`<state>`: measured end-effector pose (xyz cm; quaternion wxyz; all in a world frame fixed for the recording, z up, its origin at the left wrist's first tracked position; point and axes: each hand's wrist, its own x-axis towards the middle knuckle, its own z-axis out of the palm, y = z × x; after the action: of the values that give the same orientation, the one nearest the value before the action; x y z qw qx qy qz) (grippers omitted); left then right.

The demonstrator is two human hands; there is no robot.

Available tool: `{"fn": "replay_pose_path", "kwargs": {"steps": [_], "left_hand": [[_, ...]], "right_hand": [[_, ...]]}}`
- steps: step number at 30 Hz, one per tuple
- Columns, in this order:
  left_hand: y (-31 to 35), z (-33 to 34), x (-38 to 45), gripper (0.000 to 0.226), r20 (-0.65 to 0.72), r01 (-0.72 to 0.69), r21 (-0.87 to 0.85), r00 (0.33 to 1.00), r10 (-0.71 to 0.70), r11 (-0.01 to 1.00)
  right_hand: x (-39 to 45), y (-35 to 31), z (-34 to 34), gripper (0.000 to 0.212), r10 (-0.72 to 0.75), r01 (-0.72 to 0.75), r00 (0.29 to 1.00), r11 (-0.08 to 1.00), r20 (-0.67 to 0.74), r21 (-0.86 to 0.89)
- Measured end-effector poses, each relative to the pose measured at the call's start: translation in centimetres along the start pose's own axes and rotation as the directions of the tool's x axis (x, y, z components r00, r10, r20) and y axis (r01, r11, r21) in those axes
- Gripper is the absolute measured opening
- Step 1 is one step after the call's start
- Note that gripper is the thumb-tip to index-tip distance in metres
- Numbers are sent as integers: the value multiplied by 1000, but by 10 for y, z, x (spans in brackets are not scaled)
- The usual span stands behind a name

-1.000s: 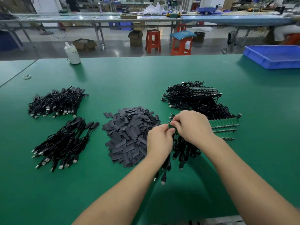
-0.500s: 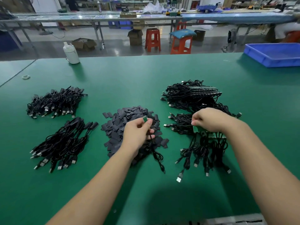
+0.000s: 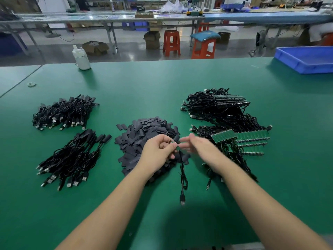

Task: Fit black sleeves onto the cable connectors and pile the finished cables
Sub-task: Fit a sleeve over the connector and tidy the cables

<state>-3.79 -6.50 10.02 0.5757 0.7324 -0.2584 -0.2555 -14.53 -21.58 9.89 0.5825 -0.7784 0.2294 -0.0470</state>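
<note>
At two o'clock a blue tray (image 3: pixel 295 63) is being seen, contents hidden. A cable (image 3: pixel 182 175) is being pinched by the left hand (image 3: pixel 158 150) above the sleeve pile (image 3: pixel 144 134), hanging lengthwise toward six o'clock, USB plug lowest. The right hand (image 3: pixel 200 147) is being held open, blurred.

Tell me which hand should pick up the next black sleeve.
Right. The right hand is free and blurred, hovering beside the sleeve pile, while the left hand pinches the cable by its green end.

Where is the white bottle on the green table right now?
In the head view, the white bottle stands upright at the green table's far-left edge, beyond the two left cable piles.
</note>
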Motion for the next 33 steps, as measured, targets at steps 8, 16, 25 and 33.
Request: {"fn": "replay_pose_path", "kwargs": {"steps": [8,16,25,33], "left_hand": [[-21,-17,-3,15,-44,-52,275,997,67,960],[-39,-30,-12,11,-38,-7,369,999,22,929],[-40,-30,-14,8,4,24,156,1000,-25,987],[-38,-35,-17,10,72,-103,189,993,91,976]], "right_hand": [[-3,24,59,22,-57,61,994,998,-93,33],[-2,41,64,40,46,-64,995,977,93,202],[1,36,61,16,4,-17,998,981,65,193],[1,26,47,20,-88,111,984,984,157,-143]]}}
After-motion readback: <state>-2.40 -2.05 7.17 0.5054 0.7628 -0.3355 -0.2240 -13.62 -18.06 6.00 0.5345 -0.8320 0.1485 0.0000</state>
